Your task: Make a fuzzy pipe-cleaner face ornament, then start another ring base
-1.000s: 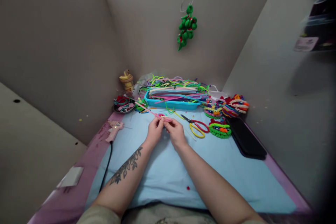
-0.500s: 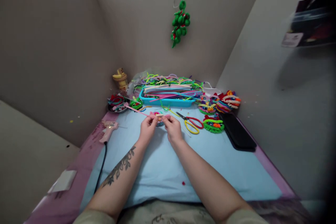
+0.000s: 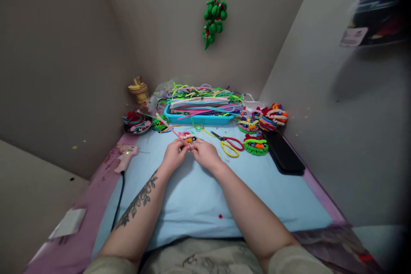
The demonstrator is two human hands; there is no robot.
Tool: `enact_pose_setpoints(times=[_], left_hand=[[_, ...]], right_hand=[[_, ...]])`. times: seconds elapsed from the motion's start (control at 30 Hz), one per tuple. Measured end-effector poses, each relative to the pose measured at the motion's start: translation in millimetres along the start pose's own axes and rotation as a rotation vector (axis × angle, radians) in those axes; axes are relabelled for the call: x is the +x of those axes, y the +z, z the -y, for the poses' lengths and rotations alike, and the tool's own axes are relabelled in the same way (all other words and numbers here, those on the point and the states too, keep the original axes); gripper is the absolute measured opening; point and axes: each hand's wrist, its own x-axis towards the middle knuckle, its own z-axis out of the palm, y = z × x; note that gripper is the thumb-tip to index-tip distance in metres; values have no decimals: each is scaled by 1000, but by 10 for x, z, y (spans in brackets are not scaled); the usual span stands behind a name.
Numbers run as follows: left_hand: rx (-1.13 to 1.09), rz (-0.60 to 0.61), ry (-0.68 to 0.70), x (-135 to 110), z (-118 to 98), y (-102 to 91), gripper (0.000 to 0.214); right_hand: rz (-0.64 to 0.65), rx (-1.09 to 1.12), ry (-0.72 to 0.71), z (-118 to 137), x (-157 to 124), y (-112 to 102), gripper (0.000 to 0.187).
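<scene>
The left hand (image 3: 174,155) and right hand (image 3: 204,155) meet over the middle of the table (image 3: 96,205), the fingers of both pinching a pink fuzzy strip (image 3: 172,130) whose loose end slants away to the far left. Just beyond them a small multicoloured fuzzy piece (image 3: 190,139) lies partly hidden on the light-blue cloth (image 3: 192,209). Scissors (image 3: 236,140) with red and yellow handles lie to the right, near a green fuzzy piece (image 3: 256,147), while a pink glue gun (image 3: 126,160) rests at left and a blue tray (image 3: 201,119) of coloured strips stands at the far side.
</scene>
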Motion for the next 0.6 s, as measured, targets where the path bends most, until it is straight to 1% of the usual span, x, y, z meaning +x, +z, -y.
enact_pose_setpoints(times=[0.17,0.33,0.47,0.6], left_hand=[[30,100,51,-9,-13,-30,10],[17,121,46,-24,-57,-56,9],[-49,99,0,-27,-110,-65,11],[-171,17,-116,-15,-114,-35,15]], right_hand=[[67,-103,12,24,-13,-17,24],[84,-82,32,23,-19,7,22],[24,45,54,-9,-12,54,17],[-80,281,84,-31,23,125,16]])
